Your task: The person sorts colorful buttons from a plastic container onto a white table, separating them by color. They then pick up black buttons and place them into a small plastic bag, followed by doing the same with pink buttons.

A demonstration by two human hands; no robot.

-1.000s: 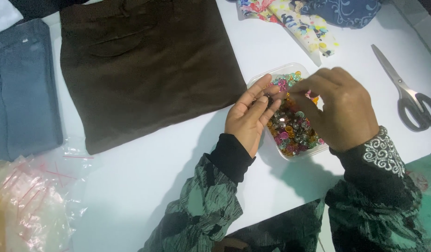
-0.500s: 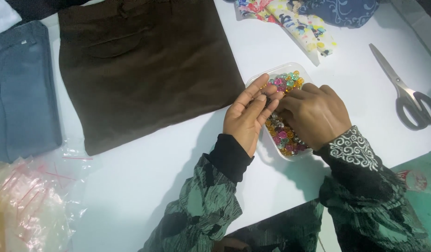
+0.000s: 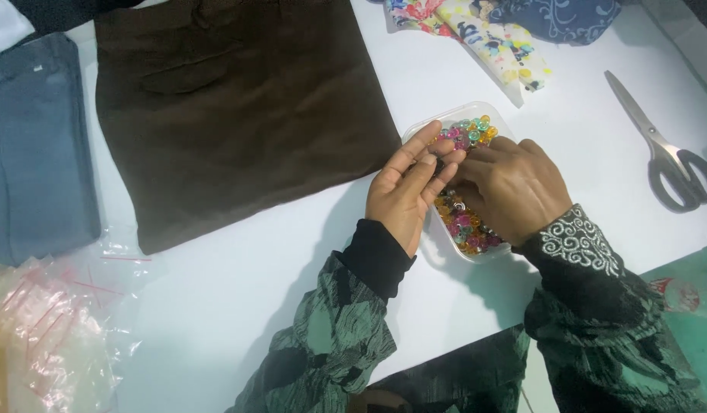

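Both hands, left hand (image 3: 405, 191) fingers spread flat, right hand (image 3: 511, 186) fingers curled, touch the bead tray (image 3: 476, 252).

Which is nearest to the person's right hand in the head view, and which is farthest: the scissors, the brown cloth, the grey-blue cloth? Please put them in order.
From the right hand:
1. Brown cloth, to its left, past the clear tray of coloured beads. The scissors come almost as near.
2. Scissors, on the right side of the white table.
3. Grey-blue cloth, at the far left edge.

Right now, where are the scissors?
In the head view, the scissors lie on the white table at the far right, beyond the right hand and the bead tray.
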